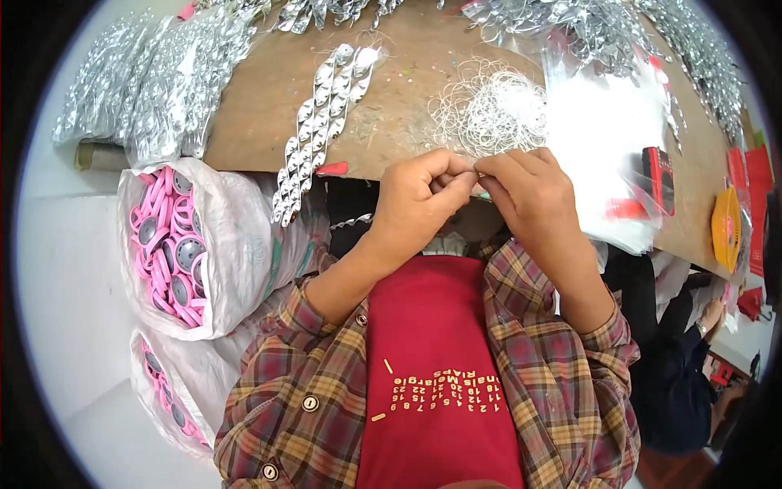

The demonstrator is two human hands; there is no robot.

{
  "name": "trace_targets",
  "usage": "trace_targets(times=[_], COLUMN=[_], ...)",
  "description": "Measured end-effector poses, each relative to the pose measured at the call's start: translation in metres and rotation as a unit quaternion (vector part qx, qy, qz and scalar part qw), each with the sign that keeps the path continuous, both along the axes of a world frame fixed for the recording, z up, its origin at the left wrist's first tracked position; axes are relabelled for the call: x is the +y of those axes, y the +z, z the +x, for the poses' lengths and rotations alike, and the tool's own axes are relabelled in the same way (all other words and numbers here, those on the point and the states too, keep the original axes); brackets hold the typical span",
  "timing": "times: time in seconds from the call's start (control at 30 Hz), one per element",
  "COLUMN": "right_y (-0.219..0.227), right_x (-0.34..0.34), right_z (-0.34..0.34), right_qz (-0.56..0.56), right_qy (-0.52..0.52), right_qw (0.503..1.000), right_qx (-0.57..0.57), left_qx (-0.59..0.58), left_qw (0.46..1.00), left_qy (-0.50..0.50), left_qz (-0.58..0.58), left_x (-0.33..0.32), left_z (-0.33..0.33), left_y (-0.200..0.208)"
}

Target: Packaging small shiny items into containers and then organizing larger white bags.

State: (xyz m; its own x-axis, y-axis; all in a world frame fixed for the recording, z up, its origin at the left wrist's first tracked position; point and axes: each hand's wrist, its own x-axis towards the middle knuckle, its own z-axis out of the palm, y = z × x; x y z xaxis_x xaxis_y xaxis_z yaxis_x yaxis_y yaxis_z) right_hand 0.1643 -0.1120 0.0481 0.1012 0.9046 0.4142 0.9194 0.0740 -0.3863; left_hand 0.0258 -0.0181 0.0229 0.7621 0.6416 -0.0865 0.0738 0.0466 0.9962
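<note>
My left hand (419, 198) and my right hand (533, 191) meet over the table's near edge. Thumbs and fingers of both are pinched together, fingertips almost touching. Whatever sits between them is too small to make out. Just beyond my hands lies a tangled heap of thin white string loops (493, 107). To the left, several silver twisted strips (324, 106) lie side by side, their lower ends hanging over the edge near a small red piece (332, 169). A stack of clear plastic bags (599, 138) lies right of my right hand.
Bundles of shiny silver twists (183, 81) cover the far left, more (570, 28) the far side. White sacks (244, 236) of pink-and-grey round parts (167, 244) stand left. A red-and-black box (658, 181) and yellow basket (726, 230) are right. Another person (672, 391) sits at lower right.
</note>
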Motion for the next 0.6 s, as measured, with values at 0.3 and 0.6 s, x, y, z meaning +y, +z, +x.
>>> trace_targets(times=[0.3, 0.6], right_y=[-0.015, -0.027], right_x=[-0.001, 0.009], right_z=[0.001, -0.005], right_qz=[0.02, 0.007], right_qy=[-0.078, 0.014], right_qw=[0.942, 0.7], right_qx=[0.327, 0.714], left_qx=[-0.072, -0.119], left_qw=[0.994, 0.989], left_qy=[-0.003, 0.033], left_qz=[-0.082, -0.078], left_x=[0.002, 0.005], left_z=[0.009, 0.001], left_y=[-0.007, -0.007])
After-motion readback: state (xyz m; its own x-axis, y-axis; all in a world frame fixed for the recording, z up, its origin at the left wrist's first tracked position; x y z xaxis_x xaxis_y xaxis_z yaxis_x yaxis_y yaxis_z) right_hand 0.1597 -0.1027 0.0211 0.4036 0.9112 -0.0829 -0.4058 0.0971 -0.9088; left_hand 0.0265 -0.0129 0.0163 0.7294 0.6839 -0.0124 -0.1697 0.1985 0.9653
